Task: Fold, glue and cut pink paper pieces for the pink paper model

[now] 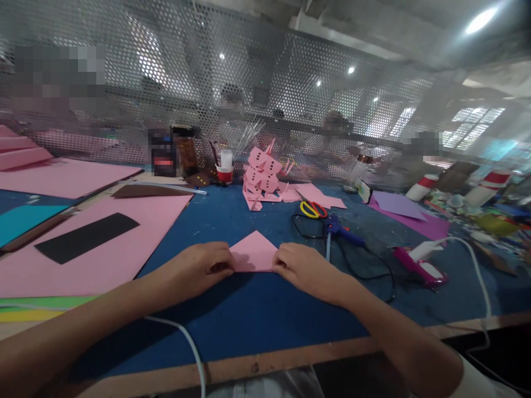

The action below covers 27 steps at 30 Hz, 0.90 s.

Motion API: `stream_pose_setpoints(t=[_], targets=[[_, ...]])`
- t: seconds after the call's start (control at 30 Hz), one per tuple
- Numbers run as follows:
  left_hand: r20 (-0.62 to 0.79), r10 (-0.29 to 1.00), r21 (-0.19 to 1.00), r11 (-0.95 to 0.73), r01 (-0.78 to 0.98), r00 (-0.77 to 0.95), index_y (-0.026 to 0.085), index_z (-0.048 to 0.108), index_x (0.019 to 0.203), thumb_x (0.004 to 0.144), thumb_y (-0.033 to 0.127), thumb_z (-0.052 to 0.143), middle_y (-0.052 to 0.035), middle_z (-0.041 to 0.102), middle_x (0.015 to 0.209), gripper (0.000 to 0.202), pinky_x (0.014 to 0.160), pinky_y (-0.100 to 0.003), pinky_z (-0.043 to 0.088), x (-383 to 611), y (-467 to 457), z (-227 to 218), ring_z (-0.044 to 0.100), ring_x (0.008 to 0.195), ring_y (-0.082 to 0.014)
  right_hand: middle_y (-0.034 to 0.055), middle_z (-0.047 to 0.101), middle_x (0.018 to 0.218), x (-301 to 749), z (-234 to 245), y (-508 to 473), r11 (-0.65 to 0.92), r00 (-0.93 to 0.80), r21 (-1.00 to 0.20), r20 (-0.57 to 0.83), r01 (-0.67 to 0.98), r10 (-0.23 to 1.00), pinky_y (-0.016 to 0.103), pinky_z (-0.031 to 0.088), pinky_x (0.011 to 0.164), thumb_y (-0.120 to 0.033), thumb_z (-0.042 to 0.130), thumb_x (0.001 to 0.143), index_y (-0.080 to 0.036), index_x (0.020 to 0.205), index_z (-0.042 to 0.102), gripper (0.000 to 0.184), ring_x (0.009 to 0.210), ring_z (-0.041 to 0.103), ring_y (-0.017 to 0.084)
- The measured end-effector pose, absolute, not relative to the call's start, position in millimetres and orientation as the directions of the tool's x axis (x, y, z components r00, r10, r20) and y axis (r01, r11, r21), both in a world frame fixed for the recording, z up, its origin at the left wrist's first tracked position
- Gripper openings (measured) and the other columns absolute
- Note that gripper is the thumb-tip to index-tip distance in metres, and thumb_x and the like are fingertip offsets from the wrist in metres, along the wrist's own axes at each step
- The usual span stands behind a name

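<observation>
Our left hand (pixel 211 258) and right hand (pixel 302 269) pinch the ends of the pink paper (pixel 255 251) on the blue table (pixel 249 326); it looks folded into a triangle, and we can't tell how many folds remain

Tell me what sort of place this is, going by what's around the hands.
Likely a paper-craft workroom: the left hand and right hand hold a pink paper triangle, with scissors, a blue glue gun and an assembled pink paper piece beyond.
</observation>
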<state>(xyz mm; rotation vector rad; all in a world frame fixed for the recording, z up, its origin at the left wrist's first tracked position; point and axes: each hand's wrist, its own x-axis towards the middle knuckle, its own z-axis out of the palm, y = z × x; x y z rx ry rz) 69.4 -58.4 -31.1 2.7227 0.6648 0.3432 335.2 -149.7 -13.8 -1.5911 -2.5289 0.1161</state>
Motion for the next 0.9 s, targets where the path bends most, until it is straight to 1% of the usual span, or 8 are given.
stream_pose_setpoints(t=[0.17, 0.33, 0.5, 0.67, 0.8, 0.9], targets=[[0.139, 0.493, 0.352, -0.835, 0.423, 0.859, 0.021, 0.067, 0.088, 0.094, 0.024, 0.054, 0.0001, 0.065, 0.083, 0.015, 0.068, -0.023, 0.038, 68, -56, -27, 0.059, 0.075, -0.0133, 0.0036, 0.065, 0.093, 341, -8, -151, 0.404, -0.405, -0.203, 0.036, 0.892, 0.913, 0.026, 0.038, 0.071, -0.027, 0.050, 0.099, -0.017, 0.093, 0.063, 0.017, 0.084, 0.059, 0.016], [0.115, 0.545, 0.405, -0.789, 0.461, 0.831, 0.021, 0.068, 0.090, 0.092, 0.028, 0.055, -0.0001, 0.069, 0.084, 0.015, 0.068, -0.023, 0.039, 66, -52, -25, 0.061, 0.075, -0.0149, 0.0025, 0.065, 0.092, 344, -4, -150, 0.352, -0.363, -0.248, -0.001, 0.903, 0.932, 0.025, 0.037, 0.069, -0.025, 0.052, 0.097, -0.018, 0.090, 0.063, 0.015, 0.082, 0.059, 0.015], [0.047, 0.587, 0.453, -0.734, 0.506, 0.809, 0.022, 0.070, 0.088, 0.089, 0.038, 0.058, 0.0003, 0.072, 0.084, 0.020, 0.067, -0.025, 0.040, 62, -39, -28, 0.063, 0.077, -0.0173, 0.0013, 0.067, 0.093, 345, -3, -151, 0.282, -0.303, -0.296, -0.028, 0.913, 0.953, 0.025, 0.036, 0.068, -0.025, 0.056, 0.094, -0.019, 0.089, 0.063, 0.011, 0.082, 0.060, 0.015], [-0.074, 0.631, 0.511, -0.641, 0.573, 0.772, 0.023, 0.072, 0.085, 0.084, 0.043, 0.063, 0.0017, 0.073, 0.081, 0.023, 0.066, -0.024, 0.040, 59, -29, -27, 0.064, 0.077, -0.0179, 0.0004, 0.068, 0.091, 347, -4, -151, 0.220, -0.245, -0.319, -0.039, 0.922, 0.969, 0.024, 0.035, 0.065, -0.030, 0.060, 0.093, -0.020, 0.088, 0.063, 0.011, 0.080, 0.061, 0.014], [-0.141, 0.665, 0.508, -0.587, 0.630, 0.733, 0.023, 0.072, 0.082, 0.081, 0.048, 0.064, 0.0021, 0.071, 0.076, 0.027, 0.063, -0.024, 0.038, 60, -29, -19, 0.062, 0.073, -0.0176, 0.0001, 0.069, 0.089, 348, -5, -149, 0.193, -0.219, -0.316, -0.049, 0.929, 0.974, 0.024, 0.033, 0.063, -0.034, 0.062, 0.092, -0.020, 0.084, 0.062, 0.016, 0.077, 0.061, 0.014], [-0.170, 0.692, 0.487, -0.560, 0.670, 0.702, 0.022, 0.071, 0.080, 0.078, 0.052, 0.066, 0.0027, 0.069, 0.073, 0.030, 0.059, -0.023, 0.036, 60, -32, -12, 0.060, 0.069, -0.0168, -0.0002, 0.069, 0.087, 349, -4, -149, 0.187, -0.217, -0.323, -0.059, 0.928, 0.974, 0.024, 0.032, 0.062, -0.034, 0.063, 0.091, -0.020, 0.083, 0.061, 0.017, 0.076, 0.060, 0.014]])
